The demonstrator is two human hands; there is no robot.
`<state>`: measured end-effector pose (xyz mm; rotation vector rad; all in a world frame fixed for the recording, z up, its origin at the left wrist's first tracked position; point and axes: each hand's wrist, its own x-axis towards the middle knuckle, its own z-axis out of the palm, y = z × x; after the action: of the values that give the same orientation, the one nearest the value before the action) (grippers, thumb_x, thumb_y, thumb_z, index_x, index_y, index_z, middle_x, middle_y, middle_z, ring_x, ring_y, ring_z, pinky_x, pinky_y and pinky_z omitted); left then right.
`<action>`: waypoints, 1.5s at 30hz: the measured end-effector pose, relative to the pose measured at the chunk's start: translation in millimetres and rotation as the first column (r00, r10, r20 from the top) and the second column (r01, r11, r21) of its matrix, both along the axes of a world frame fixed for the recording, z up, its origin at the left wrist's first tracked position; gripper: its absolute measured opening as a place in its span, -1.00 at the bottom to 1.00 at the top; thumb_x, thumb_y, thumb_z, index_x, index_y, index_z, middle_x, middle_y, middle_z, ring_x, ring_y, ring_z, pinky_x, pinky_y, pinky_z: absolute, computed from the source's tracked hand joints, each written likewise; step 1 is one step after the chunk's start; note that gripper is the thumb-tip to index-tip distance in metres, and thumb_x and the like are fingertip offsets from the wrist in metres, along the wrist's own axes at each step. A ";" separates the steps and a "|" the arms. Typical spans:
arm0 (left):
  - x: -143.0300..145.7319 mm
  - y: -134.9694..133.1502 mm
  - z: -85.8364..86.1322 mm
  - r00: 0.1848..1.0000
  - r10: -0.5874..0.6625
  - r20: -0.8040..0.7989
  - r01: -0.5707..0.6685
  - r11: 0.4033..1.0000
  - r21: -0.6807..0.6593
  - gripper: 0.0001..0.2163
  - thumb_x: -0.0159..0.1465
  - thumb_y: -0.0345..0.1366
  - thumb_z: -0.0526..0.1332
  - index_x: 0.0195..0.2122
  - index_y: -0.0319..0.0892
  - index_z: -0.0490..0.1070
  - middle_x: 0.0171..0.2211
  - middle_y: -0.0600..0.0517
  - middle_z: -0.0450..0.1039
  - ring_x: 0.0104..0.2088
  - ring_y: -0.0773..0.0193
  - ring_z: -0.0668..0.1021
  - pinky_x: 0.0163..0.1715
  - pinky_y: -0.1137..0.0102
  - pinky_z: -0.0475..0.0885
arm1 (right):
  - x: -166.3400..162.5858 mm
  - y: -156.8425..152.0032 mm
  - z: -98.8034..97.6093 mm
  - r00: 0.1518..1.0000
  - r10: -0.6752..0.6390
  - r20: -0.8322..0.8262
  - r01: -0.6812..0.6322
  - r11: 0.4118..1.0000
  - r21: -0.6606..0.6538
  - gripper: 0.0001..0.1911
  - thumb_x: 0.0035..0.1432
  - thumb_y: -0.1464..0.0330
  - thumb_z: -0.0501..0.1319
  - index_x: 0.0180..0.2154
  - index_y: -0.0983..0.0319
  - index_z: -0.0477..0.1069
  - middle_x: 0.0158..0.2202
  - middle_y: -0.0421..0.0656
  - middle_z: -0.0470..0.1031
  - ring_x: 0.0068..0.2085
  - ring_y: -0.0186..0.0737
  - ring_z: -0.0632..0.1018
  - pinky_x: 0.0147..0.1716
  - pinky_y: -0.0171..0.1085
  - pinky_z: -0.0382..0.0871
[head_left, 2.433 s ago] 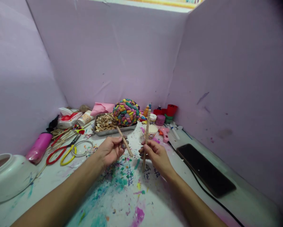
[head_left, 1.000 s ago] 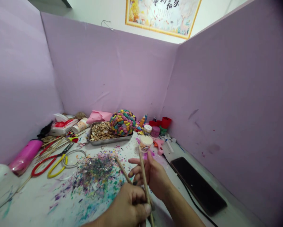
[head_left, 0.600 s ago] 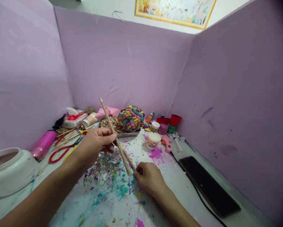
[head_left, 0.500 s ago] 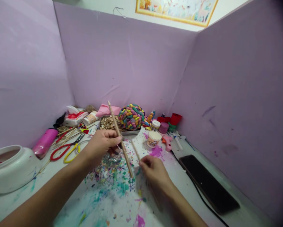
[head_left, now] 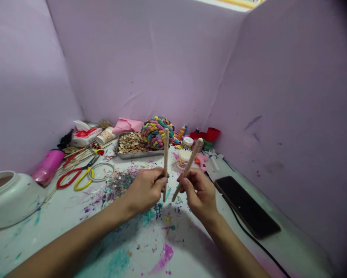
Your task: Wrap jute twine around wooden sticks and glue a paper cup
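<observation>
Much of the far row is only partly visible. The white pot [head_left: 18,200] is cut off at the left, the yellow frame [head_left: 243,4] beyond the far wall shows just a strip, and the paper cup [head_left: 182,161] is partly covered by the right stick [head_left: 192,157]. The left stick [head_left: 165,152] crosses in front of the knobbly ball [head_left: 154,133], which sits at the right end of the metal tray [head_left: 138,155]. Handwriting on the worktop [head_left: 133,251] runs in under the right hand [head_left: 201,195] (too small to read).

Both forearms enter from the near corners and angle inward, with the left hand [head_left: 147,189] and right hand level above the middle of the worktop. The left fingers are clamped on the left stick, nearly upright; the right fingers are clamped on the right stick, its top leaning right. Several fingertips are hidden behind the sticks. The lower ends come near each other but stay apart (whether either touches the worktop, I cannot tell). Right of the right hand lies a dark phone [head_left: 245,206], a black cable [head_left: 249,231] running along its near side.
</observation>
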<state>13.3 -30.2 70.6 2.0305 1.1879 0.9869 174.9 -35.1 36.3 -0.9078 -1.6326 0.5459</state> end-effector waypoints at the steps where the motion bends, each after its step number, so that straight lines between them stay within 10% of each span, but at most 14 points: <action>1: 0.3 0.3 -1.2 1.000 -0.011 -0.007 0.011 1.000 0.012 -0.85 0.14 -0.41 0.06 -0.52 -0.20 0.37 -0.61 0.08 0.36 -0.59 0.37 0.39 -0.58 0.51 0.24 | -0.6 0.6 -1.3 1.000 -0.003 0.007 0.003 1.000 0.000 -0.96 0.11 0.44 0.07 -0.35 0.20 0.26 -0.52 -0.24 0.32 -0.54 -0.33 0.41 -0.55 -0.32 0.31; 45: 5.9 5.6 -22.0 0.995 -0.079 -0.066 0.082 0.995 0.050 -0.84 0.15 -0.47 0.00 -0.47 -0.21 0.34 -0.58 0.11 0.33 -0.53 0.39 0.35 -0.50 0.51 0.21 | -2.7 15.4 -16.8 0.978 0.155 0.141 -0.133 0.979 -0.153 -0.92 0.11 0.42 0.06 -0.34 0.25 0.31 -0.51 -0.22 0.33 -0.50 -0.32 0.39 -0.52 -0.36 0.26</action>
<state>19.2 -24.6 48.6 2.1484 1.1141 0.9294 172.1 -19.7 19.5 -0.9594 -1.8267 0.7161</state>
